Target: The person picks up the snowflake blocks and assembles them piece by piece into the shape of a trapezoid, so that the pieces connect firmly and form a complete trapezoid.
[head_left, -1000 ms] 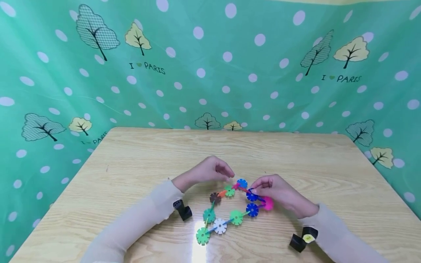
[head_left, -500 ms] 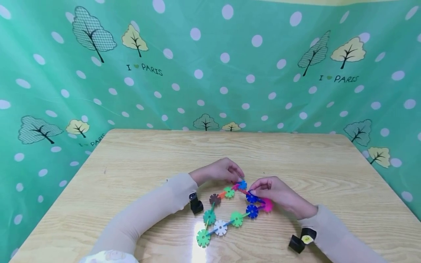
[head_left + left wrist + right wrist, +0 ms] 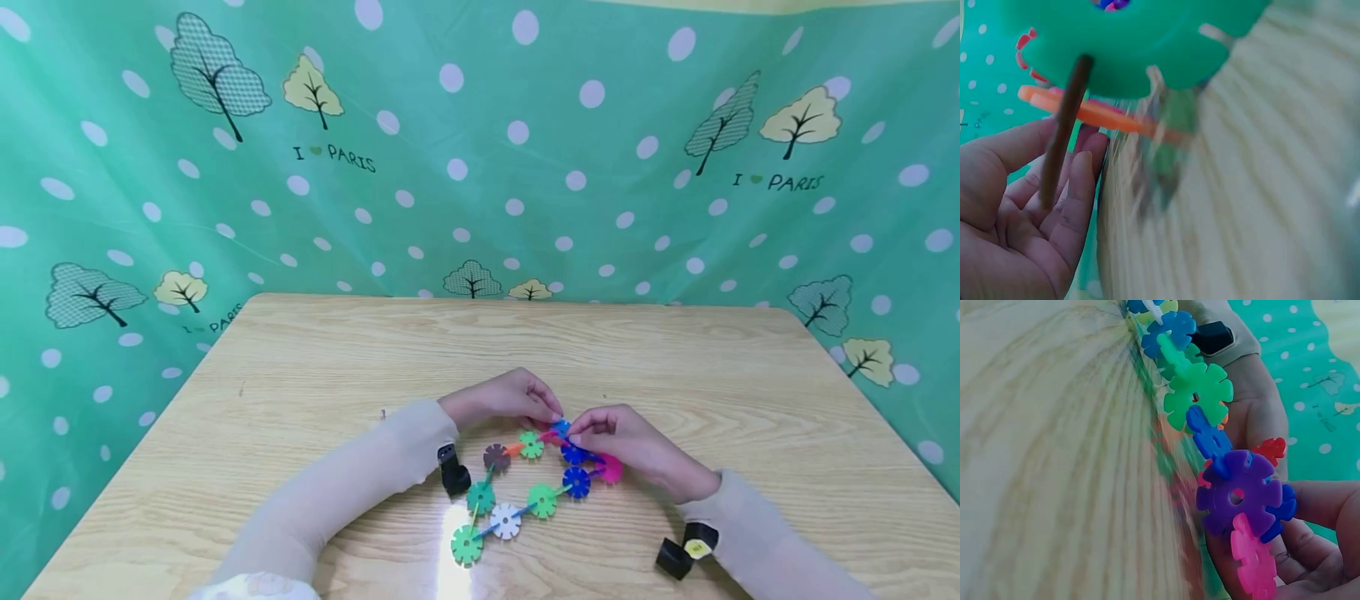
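Note:
Notched plastic snowflake discs, slotted together edge to edge, form a loop over the wooden table. My left hand (image 3: 517,396) pinches the light blue disc (image 3: 561,428) at the loop's far corner. Just right of it, my right hand (image 3: 626,437) holds a dark blue disc (image 3: 573,454) between thumb and fingers. A pink disc (image 3: 611,469) sits under the right hand. In the left wrist view, a green disc (image 3: 1166,50) and an edge-on brown disc (image 3: 1066,134) partly cover the left hand. The right wrist view has a purple disc (image 3: 1254,494) before the right fingers.
The loop's near side runs through a white disc (image 3: 506,522) to a green disc (image 3: 467,545) at the front left. Black wrist cameras hang by both sleeves. Behind the wooden table (image 3: 337,350) hangs a green dotted curtain (image 3: 420,150).
My left hand has moved right, from beside the loop onto the light blue disc. That far corner has shifted slightly toward my right hand, which stays on the dark blue disc.

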### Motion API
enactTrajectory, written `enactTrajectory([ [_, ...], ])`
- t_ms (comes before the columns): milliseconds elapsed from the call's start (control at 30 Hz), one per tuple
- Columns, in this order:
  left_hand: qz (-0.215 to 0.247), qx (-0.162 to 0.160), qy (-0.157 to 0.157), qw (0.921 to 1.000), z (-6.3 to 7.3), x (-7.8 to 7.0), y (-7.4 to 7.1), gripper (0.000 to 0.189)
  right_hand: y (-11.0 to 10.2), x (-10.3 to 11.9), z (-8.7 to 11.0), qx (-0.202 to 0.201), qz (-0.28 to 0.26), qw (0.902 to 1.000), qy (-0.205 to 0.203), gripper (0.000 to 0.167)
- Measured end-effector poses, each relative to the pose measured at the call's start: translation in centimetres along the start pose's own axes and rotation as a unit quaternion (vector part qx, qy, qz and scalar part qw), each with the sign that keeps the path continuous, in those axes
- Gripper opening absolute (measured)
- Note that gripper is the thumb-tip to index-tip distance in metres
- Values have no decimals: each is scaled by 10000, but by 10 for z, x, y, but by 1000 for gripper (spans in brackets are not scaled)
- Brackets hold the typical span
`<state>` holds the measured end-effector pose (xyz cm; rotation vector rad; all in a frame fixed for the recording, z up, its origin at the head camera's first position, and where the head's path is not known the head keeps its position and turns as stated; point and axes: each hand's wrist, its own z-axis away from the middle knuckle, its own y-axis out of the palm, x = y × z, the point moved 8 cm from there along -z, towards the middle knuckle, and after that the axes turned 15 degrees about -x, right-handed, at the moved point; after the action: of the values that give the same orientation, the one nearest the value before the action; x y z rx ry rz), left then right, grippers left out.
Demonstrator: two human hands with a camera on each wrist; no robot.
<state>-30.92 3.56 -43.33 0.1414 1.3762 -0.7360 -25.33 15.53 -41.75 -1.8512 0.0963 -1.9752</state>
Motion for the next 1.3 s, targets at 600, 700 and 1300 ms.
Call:
enactTrajectory([
  [600,990,327,-355,9939,13,20,-12,18,1,-5,3,236,-37,9997,-4,24],
  [700,1115,351,-380,9924,16,22,-15,20,4,-7,2,219,2,9998,-6,24],
  [1300,1086,-165,-468,9928,24,27,-34,22,18,16,4,-118,463,9955,-821,18],
])
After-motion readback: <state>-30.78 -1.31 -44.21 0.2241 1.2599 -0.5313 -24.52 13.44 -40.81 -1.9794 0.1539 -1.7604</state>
